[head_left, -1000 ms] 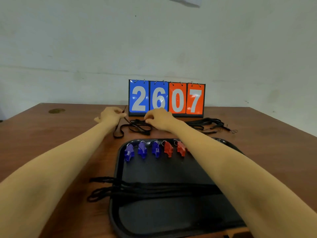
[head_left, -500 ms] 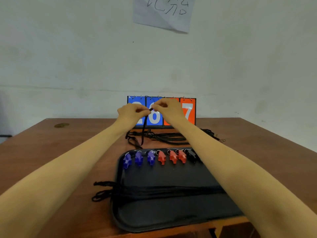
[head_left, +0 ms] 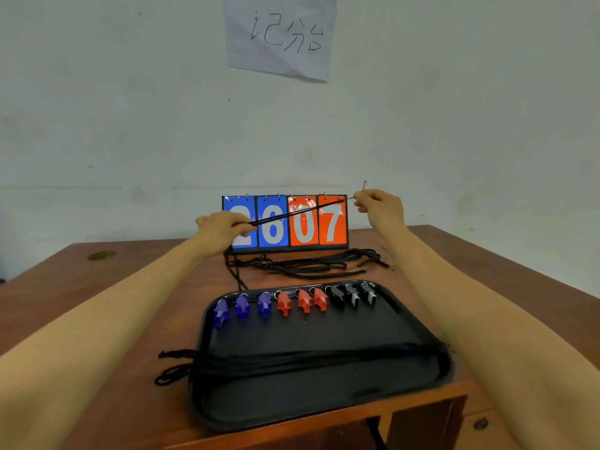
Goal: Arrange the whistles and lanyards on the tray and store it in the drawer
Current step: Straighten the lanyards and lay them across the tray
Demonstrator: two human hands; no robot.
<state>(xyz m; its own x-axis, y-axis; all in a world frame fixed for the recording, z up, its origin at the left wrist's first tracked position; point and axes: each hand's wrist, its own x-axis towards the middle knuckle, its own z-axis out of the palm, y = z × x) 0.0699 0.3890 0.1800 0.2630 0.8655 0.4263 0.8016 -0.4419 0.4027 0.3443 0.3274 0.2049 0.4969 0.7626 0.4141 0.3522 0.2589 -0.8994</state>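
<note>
Pinching 1 thin black cord lanyard [head_left: 300,211] taut between left hand [head_left: 220,230] and right hand [head_left: 378,206], above the wooden table [head_left: 97,287], likely straightening it before laying it beside the others on the black plastic tray [head_left: 435,339] holding 9 whistles [head_left: 284,303].

Flip scoreboard [head_left: 285,224]: stands upright at far side of table [head_left: 130,297], approx. centred, against the wall [head_left: 130,125]. Four cards on wire rings; two blue at left, two orange at right, white digits reading 2-6-0-7 (first digit partly hidden).

Paper sheet [head_left: 279,35]: fixed to wall above scoreboard, handwritten characters in dark ink, lower right corner creased.

Table: brown wood surface. Round brass-coloured disc [head_left: 101,255] sits in the top near far left corner. Front edge shows a wooden panel w/ a small round fitting [head_left: 481,423] at lower right.

Wall: pale, scuffed.
</note>
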